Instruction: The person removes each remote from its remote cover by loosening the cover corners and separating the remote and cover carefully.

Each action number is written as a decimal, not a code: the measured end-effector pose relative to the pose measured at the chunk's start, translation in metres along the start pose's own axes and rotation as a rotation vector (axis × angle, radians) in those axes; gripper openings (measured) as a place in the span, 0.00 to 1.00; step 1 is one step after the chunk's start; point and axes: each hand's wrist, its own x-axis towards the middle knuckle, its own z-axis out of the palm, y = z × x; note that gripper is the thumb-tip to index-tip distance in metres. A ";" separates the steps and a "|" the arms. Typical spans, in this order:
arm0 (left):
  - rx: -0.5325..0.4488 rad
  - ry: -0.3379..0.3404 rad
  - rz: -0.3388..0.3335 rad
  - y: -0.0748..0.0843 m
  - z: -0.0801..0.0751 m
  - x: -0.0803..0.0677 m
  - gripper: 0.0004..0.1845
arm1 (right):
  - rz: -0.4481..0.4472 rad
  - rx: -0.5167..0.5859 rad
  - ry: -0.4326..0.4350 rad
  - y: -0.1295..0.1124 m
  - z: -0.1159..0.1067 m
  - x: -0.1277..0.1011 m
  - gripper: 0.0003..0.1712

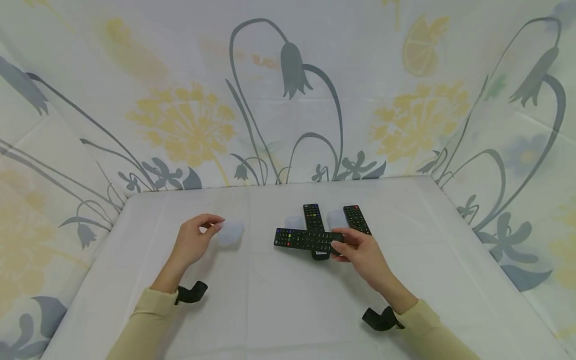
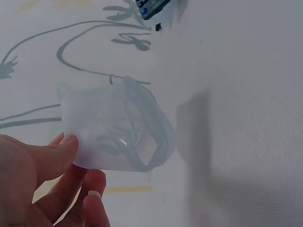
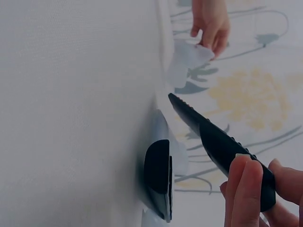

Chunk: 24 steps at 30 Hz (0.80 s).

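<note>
So my left hand [image 1: 194, 241] was pinching a see-through plastic cover [image 1: 229, 232] by its edge, just off my fingertips. Over to the right, my right hand [image 1: 360, 250] had its fingers curled round the end of a black remote [image 1: 303, 239], held crosswise over a second remote [image 1: 314, 225] on the table [image 1: 270, 310]. A third remote [image 1: 356, 219] lay just past my right knuckles.

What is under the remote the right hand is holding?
The held remote crosses over another remote lying on the table. A clear cover shows beside them. The crossed remote's middle is hidden.
</note>
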 end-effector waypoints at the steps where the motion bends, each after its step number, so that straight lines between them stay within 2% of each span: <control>1: 0.002 -0.004 -0.009 -0.001 0.000 0.000 0.08 | 0.000 0.004 0.001 0.000 0.001 0.000 0.23; 9: 0.012 -0.056 -0.041 -0.006 0.000 -0.003 0.07 | 0.042 0.043 -0.017 0.001 0.016 -0.002 0.23; 14: 0.004 -0.080 -0.051 -0.007 0.001 -0.006 0.06 | 0.022 0.052 -0.076 -0.001 0.024 -0.006 0.24; 21: -0.003 -0.073 -0.075 -0.008 0.003 -0.006 0.06 | -0.022 -0.019 -0.185 -0.001 0.030 -0.008 0.28; 24: -0.002 -0.059 -0.080 -0.008 0.003 -0.005 0.06 | -0.075 -0.094 -0.177 -0.002 0.034 -0.010 0.25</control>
